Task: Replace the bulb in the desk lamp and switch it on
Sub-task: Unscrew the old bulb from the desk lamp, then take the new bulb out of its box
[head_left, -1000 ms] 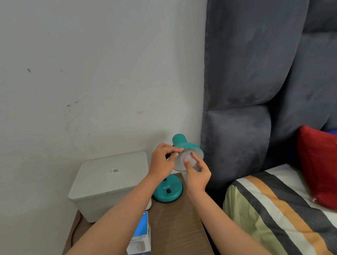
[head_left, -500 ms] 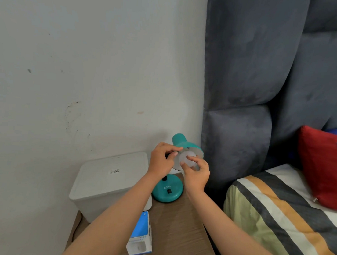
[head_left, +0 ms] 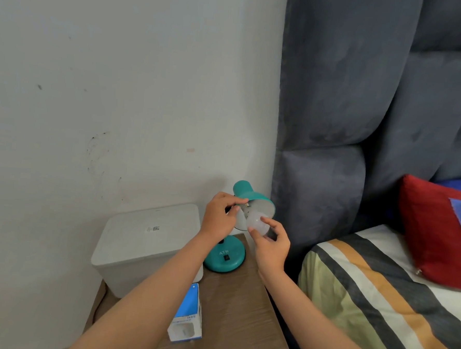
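Holding the bulb (head_left: 257, 221) at lower centre of the frame, we have our right hand (head_left: 269, 244) with fingers closed around its white globe, thumb on the near side. The metal screw base (head_left: 246, 205) of the bulb shows bare at the mouth of the teal lamp shade (head_left: 252, 200); whether its threads sit in the socket we cannot tell. Our left hand (head_left: 220, 218) is pinched together on the shade's left rim, just beside that screw base. The two hands stand close, with only the bulb and shade edge between them.

The lamp's round teal base (head_left: 225, 257) rests on the wooden counter (head_left: 232, 304) below the hands, a black switch (head_left: 226, 257) on its top. It sits just beside the white lidded bin (head_left: 147, 239) on its left, and near the counter's far right corner. The shade opening faces toward us and the right, close to the grey padded headboard (head_left: 335, 126), which fills the upper right of the frame.

A blue and white bulb box (head_left: 187, 317) lies on the counter under our left forearm, near the bin's front corner. Bare wood lies open between the box, the lamp base and the counter's right edge, under our right forearm. Beyond that edge a narrow dark gap runs along the striped bed (head_left: 378, 291), with a red pillow (head_left: 436, 230) at the right of the frame. The white wall (head_left: 121, 86) at upper left stands behind bin and lamp.
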### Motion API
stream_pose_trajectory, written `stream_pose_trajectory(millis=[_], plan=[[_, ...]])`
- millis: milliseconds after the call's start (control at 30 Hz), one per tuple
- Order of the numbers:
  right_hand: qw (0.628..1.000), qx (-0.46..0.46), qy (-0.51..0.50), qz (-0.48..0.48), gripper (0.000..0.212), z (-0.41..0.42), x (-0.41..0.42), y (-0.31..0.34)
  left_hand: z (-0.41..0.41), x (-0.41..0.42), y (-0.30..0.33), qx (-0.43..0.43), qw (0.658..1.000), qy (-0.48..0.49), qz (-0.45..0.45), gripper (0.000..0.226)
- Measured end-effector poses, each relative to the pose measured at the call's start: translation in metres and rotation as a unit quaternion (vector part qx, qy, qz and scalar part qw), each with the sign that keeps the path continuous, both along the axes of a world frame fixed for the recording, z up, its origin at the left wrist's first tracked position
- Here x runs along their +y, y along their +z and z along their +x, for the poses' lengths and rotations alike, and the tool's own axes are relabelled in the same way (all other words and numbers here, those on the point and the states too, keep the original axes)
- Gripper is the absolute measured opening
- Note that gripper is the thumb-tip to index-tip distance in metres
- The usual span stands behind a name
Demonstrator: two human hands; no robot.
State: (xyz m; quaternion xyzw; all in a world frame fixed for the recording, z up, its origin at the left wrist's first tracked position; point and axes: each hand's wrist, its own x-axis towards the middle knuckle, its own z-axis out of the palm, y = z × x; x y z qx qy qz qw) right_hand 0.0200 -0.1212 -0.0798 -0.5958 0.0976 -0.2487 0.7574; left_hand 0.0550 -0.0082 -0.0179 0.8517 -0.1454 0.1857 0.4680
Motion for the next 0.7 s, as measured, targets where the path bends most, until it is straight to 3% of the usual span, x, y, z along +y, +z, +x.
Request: stream_pose_trajectory(millis=[133, 300, 500, 700], plan=[[1.000, 0.009, 0.008, -0.005, 0.034, -0.026, -0.001, -0.007, -0.026, 0.009, -0.006, 0.005, 0.999, -0.024, 0.048, 0.032], [0.998, 0.015, 0.041, -0.044, 0.045, -0.059, 0.009, -0.035, -0.079, 0.041, -0.051, 0.096, 0.992, 0.004, 0.086, 0.037], [0.980, 0.122, 0.075, -0.140, 0.043, -0.091, 0.042, -0.074, -0.119, 0.099, -0.108, 0.182, 0.938, 0.071, 0.287, 0.061], [0.959, 0.204, 0.101, -0.168, 0.038, -0.104, 0.071, -0.089, -0.123, 0.122, -0.119, 0.190, 0.934, 0.080, 0.290, 0.064]])
